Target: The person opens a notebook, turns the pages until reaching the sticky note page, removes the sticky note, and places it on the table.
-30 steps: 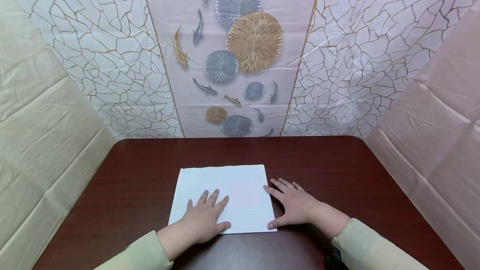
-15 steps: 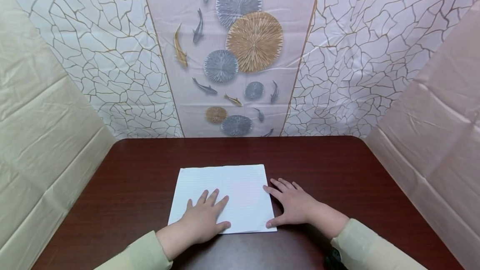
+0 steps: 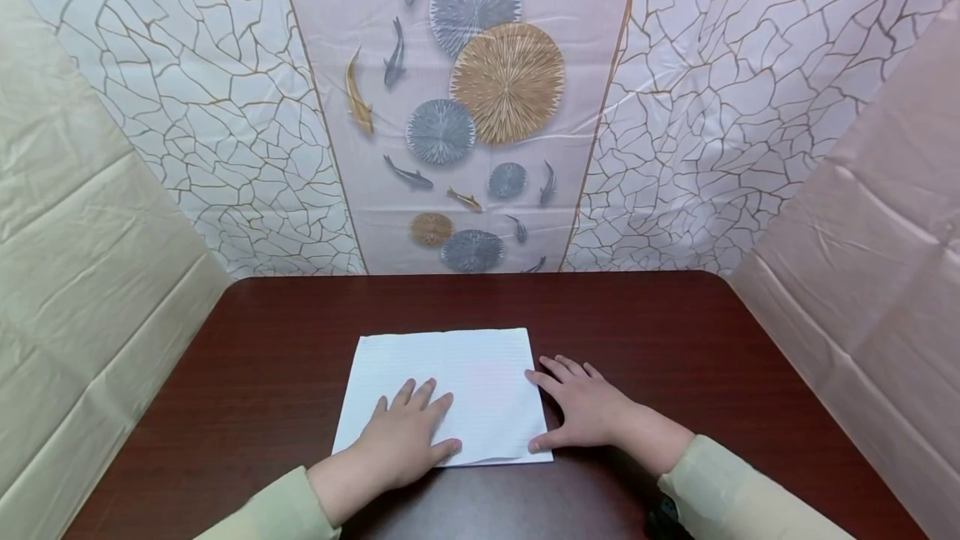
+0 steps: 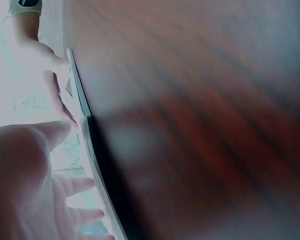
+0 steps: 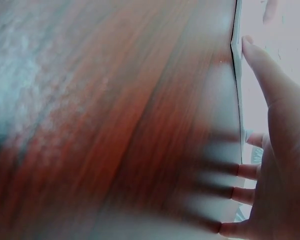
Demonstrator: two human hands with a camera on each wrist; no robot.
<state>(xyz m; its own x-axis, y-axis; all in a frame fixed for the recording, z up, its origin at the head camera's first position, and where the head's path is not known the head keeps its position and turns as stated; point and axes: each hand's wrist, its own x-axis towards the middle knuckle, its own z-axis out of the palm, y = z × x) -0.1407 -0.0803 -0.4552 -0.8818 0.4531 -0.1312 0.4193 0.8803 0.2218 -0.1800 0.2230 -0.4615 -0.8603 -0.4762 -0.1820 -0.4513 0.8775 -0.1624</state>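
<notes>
A white lined notebook [image 3: 487, 390], seemingly spread open with a faint fold down its middle, lies on the dark wooden table. My left hand [image 3: 401, 444] rests on its left half, fingers spread and straight. At the right edge is my right hand [image 3: 588, 411]; its thumb and index fingertip touch the page, and the other fingers reach over the table beside it. Near the right thumb the page's front edge bulges up a little. The left wrist view shows the left hand [image 4: 25, 180] along the notebook's edge [image 4: 97, 175]; the right wrist view shows the right hand [image 5: 285, 165] with extended fingers.
The reddish-brown table [image 3: 285, 315] has rounded far corners. Behind it hangs a patterned cloth [image 3: 510, 82] with fish and round motifs. Plain beige cloths [image 3: 97, 273] flank both sides.
My right thumb has slid slightly left on the page, and the page's front edge now bulges a little. My left hand has shifted very slightly left.
</notes>
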